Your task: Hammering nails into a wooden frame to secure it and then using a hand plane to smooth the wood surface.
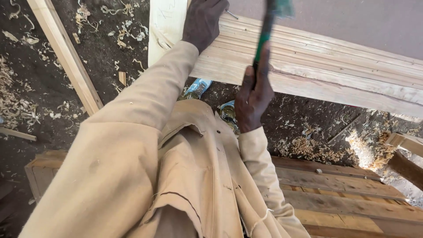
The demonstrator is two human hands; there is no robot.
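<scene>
My left hand (203, 21) rests on the near end of a stack of pale grooved wooden mouldings (335, 70) and pinches a thin nail (231, 14) upright on the wood. My right hand (252, 99) grips the green handle of a hammer (264, 37), held raised; the hammer's head runs out of the frame's top edge. Both arms wear tan coat sleeves.
A pale vertical post (165, 26) stands behind the mouldings. A long loose batten (66, 53) lies on dark earth strewn with wood shavings (17, 101). A slatted wooden pallet (348, 198) lies below right, with a timber piece (407, 143) at the right edge.
</scene>
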